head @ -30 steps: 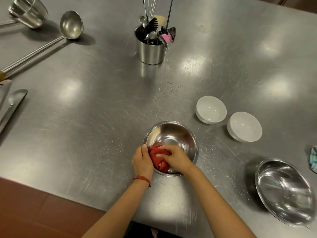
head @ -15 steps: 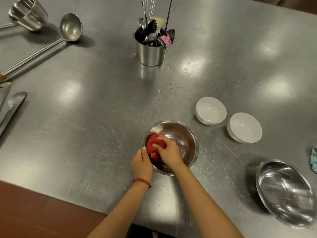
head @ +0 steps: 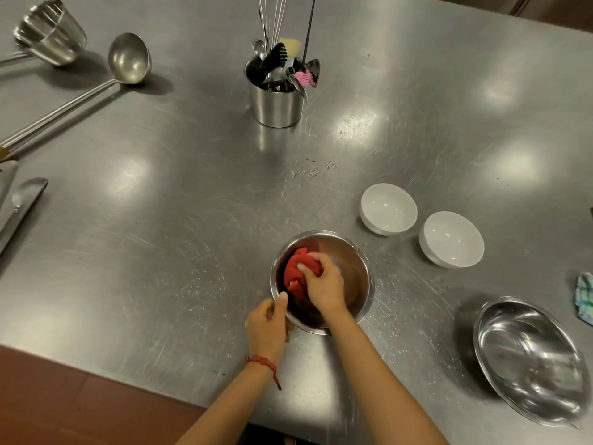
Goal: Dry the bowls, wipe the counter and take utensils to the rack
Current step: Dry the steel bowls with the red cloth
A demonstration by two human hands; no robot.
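Note:
A small steel bowl (head: 353, 268) stands near the front edge of the steel counter (head: 179, 220). My right hand (head: 322, 285) is inside it, gripping a bunched red cloth (head: 300, 271) against the bowl's left inner wall. My left hand (head: 268, 326) holds the bowl's near-left rim, thumb on the edge. Two white bowls (head: 388, 208) (head: 451, 239) sit upright to the right. A larger steel bowl (head: 529, 361) lies at the front right. A steel utensil holder (head: 276, 97) full of utensils stands at the back.
Two ladles (head: 128, 61) (head: 51, 32) lie at the back left, and a spoon (head: 22, 203) lies at the left edge. A blue-green cloth (head: 585, 298) shows at the right edge. Water droplets dot the counter around the bowl. Brown floor shows past the front edge.
My right hand has swept the red cloth from the bowl's near side up along its left wall. My left hand slid down the rim toward me.

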